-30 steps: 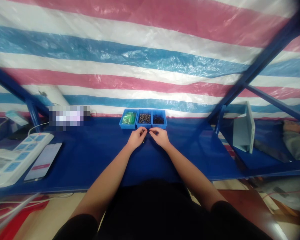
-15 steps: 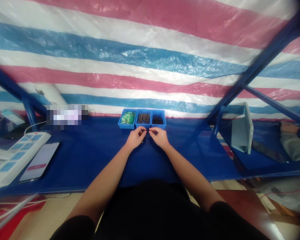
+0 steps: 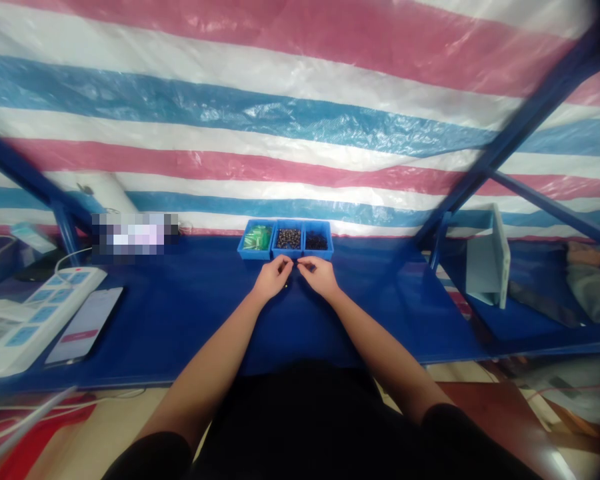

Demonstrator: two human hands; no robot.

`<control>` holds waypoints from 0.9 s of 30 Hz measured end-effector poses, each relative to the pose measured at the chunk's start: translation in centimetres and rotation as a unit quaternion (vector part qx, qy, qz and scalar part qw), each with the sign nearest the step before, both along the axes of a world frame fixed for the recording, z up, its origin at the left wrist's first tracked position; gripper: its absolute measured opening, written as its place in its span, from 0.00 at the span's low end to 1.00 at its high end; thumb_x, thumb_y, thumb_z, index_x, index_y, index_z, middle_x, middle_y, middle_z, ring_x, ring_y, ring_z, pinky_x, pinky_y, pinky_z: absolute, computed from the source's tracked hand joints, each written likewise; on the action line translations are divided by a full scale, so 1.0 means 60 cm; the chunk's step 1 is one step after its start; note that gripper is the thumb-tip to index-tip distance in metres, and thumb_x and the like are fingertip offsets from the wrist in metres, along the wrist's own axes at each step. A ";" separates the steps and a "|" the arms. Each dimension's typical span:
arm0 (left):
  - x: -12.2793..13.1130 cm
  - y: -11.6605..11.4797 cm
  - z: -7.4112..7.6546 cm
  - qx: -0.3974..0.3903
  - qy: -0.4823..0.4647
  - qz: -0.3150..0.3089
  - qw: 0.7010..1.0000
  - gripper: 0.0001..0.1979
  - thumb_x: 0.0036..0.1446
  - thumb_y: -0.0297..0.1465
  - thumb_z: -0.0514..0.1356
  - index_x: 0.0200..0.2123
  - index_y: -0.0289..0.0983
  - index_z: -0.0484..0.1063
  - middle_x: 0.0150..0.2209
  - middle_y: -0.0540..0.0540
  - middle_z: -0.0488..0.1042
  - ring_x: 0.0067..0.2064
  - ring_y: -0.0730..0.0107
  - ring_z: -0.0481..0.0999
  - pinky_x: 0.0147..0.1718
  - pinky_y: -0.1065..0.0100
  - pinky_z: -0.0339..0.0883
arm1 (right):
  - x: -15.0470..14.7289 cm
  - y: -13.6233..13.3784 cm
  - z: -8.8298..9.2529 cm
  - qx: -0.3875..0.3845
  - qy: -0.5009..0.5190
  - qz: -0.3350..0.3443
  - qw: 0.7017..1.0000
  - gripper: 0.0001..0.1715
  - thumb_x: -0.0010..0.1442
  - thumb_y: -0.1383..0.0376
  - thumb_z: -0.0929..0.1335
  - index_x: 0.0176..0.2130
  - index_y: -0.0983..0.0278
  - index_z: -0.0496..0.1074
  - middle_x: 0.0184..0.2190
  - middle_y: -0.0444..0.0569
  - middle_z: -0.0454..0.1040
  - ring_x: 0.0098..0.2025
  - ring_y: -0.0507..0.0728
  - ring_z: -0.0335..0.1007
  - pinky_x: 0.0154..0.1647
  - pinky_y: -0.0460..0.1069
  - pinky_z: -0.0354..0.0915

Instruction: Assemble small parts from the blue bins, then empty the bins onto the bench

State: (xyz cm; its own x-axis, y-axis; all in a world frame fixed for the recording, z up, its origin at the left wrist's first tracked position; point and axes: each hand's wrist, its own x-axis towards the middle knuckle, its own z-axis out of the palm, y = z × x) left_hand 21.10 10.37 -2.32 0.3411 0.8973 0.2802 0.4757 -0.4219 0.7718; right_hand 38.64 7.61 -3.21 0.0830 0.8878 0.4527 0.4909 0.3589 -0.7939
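My left hand (image 3: 274,276) and my right hand (image 3: 318,274) face each other over the blue table, their fingertips a small gap apart. Both are pinched closed; whatever they hold is too small to make out. A tiny bright speck shows just under the left fingers. Right beyond my hands stand three blue bins side by side. The left bin (image 3: 256,254) holds green and pale pieces, the middle bin (image 3: 287,253) many small dark and brassy parts, and the right bin (image 3: 319,253) small black parts.
On the left lie a white power strip (image 3: 47,313) and a phone (image 3: 86,327), with a blurred-out lit device (image 3: 135,233) behind them. A pale upright stand (image 3: 487,260) is at the right, beyond the blue frame (image 3: 480,167). Another person's sleeve (image 3: 594,283) shows far right.
The fingertips of my two hands, nearly touching before, are slightly farther apart. The whole view has shifted slightly. The bins stay where they were.
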 end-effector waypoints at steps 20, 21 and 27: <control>0.000 0.000 -0.002 0.002 -0.016 -0.009 1.000 0.13 0.61 0.41 0.55 0.40 0.40 0.71 0.22 0.55 0.69 0.24 0.73 0.70 0.29 0.71 0.63 | 0.001 -0.001 0.005 0.011 0.001 -0.001 1.000 0.11 0.57 0.64 0.69 0.40 0.61 0.78 0.34 0.46 0.79 0.33 0.54 0.74 0.39 0.49 0.71; 0.000 0.000 -0.002 0.001 -0.016 -0.010 1.000 0.13 0.61 0.42 0.54 0.40 0.40 0.71 0.22 0.55 0.69 0.24 0.73 0.69 0.29 0.71 0.63 | 0.001 -0.001 0.004 0.009 0.001 -0.001 1.000 0.11 0.57 0.64 0.69 0.40 0.61 0.78 0.34 0.46 0.79 0.33 0.54 0.74 0.38 0.49 0.70; 0.001 -0.001 0.002 -0.001 -0.005 -0.002 1.000 0.15 0.62 0.44 0.52 0.38 0.40 0.72 0.27 0.52 0.73 0.27 0.72 0.70 0.30 0.70 0.63 | 0.000 -0.002 0.004 0.001 0.003 0.002 1.000 0.11 0.57 0.63 0.69 0.40 0.61 0.78 0.34 0.46 0.79 0.33 0.54 0.74 0.38 0.49 0.71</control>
